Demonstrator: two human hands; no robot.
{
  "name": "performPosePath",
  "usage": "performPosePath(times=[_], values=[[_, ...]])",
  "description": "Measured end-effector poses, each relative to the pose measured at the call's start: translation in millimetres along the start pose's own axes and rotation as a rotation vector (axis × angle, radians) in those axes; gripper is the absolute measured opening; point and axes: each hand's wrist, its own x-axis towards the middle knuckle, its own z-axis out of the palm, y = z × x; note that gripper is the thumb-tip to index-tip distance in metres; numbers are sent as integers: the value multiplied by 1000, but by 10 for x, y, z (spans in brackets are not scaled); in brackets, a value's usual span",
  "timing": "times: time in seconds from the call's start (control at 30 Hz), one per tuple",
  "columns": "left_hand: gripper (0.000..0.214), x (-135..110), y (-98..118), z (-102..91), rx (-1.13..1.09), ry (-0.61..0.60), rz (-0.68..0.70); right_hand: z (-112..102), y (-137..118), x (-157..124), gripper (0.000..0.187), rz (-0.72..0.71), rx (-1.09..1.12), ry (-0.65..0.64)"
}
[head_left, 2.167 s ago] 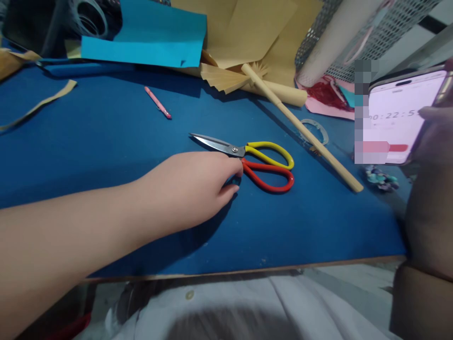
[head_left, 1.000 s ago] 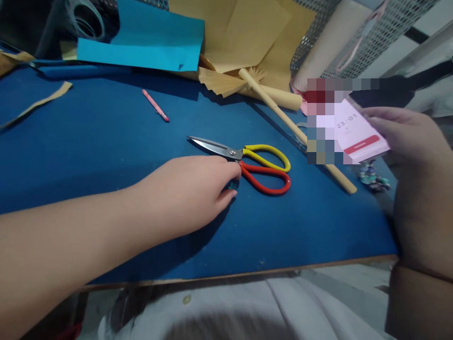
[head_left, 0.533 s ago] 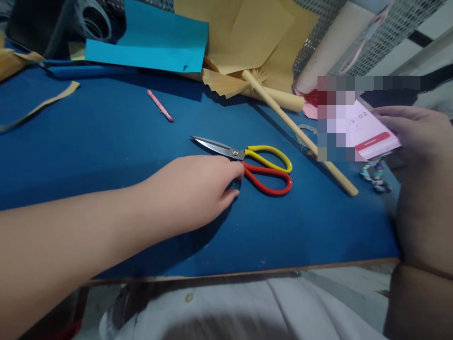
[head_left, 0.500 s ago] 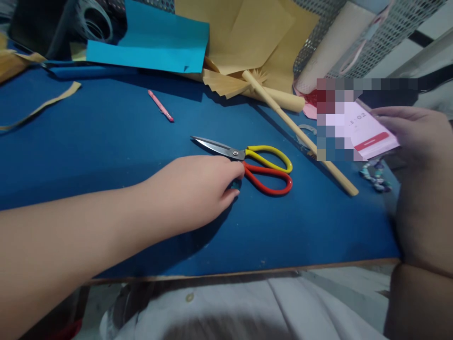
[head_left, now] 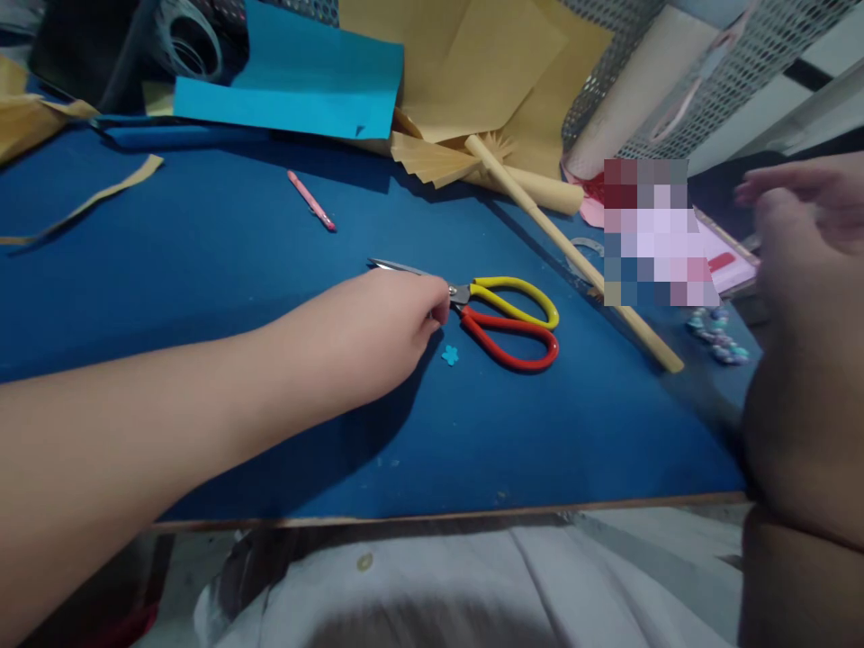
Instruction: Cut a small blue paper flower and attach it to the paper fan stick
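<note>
My left hand (head_left: 398, 324) is closed, its curled fingers beside the pivot of the scissors (head_left: 511, 283), covering part of the blades. What those fingers hold, if anything, is hidden. The scissors lie on the blue table with one yellow and one red handle. Just below the fingertips sits a small blue flower-shaped cutout (head_left: 450, 355). At the right edge my right hand (head_left: 810, 234) is raised with its fingers apart, holding nothing. Beside it a phone (head_left: 733, 261) with a lit pinkish screen is partly covered by a blurred patch.
A wooden stick (head_left: 560, 238) lies diagonally, near a beaded string (head_left: 716, 337). Further back are a pink pen (head_left: 310, 200), a blue paper sheet (head_left: 324, 81), brown paper (head_left: 465, 63), a folded paper fan (head_left: 432, 160) and a tape roll (head_left: 193, 45). The table edge (head_left: 472, 515) runs along the front.
My left hand has moved slightly up and away from the blue cutout, which now shows on the table. My right hand has let go of the phone and drawn back from it.
</note>
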Motion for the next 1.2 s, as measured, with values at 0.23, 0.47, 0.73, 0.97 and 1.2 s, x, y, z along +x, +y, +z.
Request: performPosePath(times=[0.23, 0.47, 0.73, 0.97, 1.2], values=[[19, 35, 1, 72, -87, -61, 103, -54, -1200, -546, 32, -514, 399, -609], [18, 30, 38, 90, -47, -73, 100, 340, -1211, -523, 32, -460, 238, -742], [14, -12, 68, 99, -91, -65, 126, 466, -1285, -452, 30, -461, 372, -736], [15, -34, 75, 114, -88, -30, 134, 637, -1103, 92, 35, -205, 169, -470], [18, -19, 70, 73, -149, -51, 108, 976, -859, 384, 11, 244, 200, -661]])
